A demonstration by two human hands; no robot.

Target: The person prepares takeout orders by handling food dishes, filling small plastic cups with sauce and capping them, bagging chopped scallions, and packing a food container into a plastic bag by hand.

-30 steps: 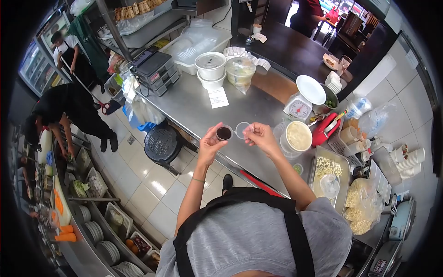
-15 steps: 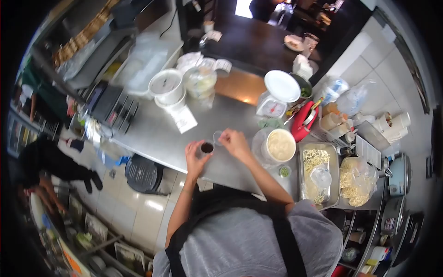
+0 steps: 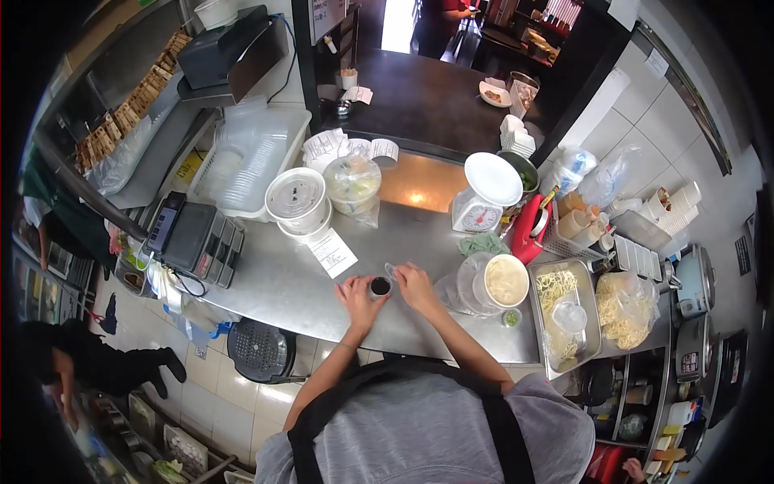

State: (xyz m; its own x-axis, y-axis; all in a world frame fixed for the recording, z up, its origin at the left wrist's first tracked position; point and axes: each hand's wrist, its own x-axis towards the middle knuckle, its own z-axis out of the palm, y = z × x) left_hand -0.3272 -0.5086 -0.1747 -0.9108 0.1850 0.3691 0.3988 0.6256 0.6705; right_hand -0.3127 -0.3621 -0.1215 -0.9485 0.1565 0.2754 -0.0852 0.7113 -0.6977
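My left hand (image 3: 359, 304) is closed around a small sauce cup (image 3: 380, 287) with dark contents, low over the steel counter (image 3: 274, 282). Just right of it, my right hand (image 3: 414, 288) pinches a small clear lid (image 3: 391, 269) by its edge. The lid is tilted and apart from the cup's top. A printed receipt (image 3: 332, 253) lies beyond my left hand. Right of my right hand stands a white tub (image 3: 506, 281) with pale contents, beside clear plastic. Close by it sits a small cup of chopped greens (image 3: 511, 319).
A metal tray of noodles (image 3: 555, 355) and bagged noodles (image 3: 625, 310) are on the right. Farther back stand a dial scale (image 3: 476, 216), stacked white tubs (image 3: 296, 198) and a crate of clear lids (image 3: 302, 133). Another person (image 3: 89, 355) bends down at the far left.
The view has shifted and sharpened, so the counter appears lower in it. The lid in my right hand is slightly closer to the sauce cup; both hands keep their hold.
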